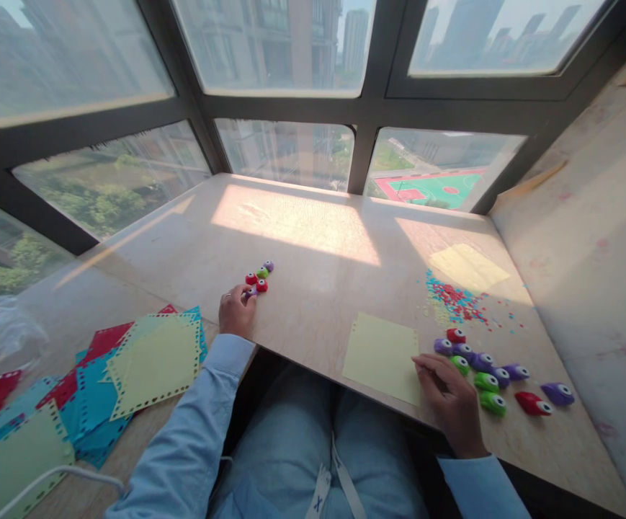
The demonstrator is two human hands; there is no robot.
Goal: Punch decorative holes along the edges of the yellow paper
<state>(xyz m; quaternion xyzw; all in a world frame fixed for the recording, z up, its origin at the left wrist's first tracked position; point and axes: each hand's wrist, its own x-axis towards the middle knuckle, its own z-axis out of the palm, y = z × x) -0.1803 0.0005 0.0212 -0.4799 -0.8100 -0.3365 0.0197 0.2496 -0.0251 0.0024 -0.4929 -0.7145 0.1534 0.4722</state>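
Note:
My left hand (pixel 237 316) is at the table's near edge, its fingers closed around a small purple craft punch (pixel 251 291). Just beyond it, a red punch (pixel 261 285), a green punch (pixel 261 272) and others are grouped together. A pale yellow sheet of paper (pixel 378 353) lies flat in front of me, with a few small holes along its right edge. My right hand (pixel 447 404) pinches that sheet's right edge between thumb and fingers. Right beside this hand stand several more purple, green and red punches (pixel 484 360).
Punched sheets (pixel 155 360) in yellow, red and blue overlap at the left, near a clear plastic bag (pixel 4 335) and a white cable (pixel 64 470). Red, blue and yellow paper bits (pixel 458 301) lie scattered at the right by another yellow sheet (pixel 469 267). Windows and a wall border the table.

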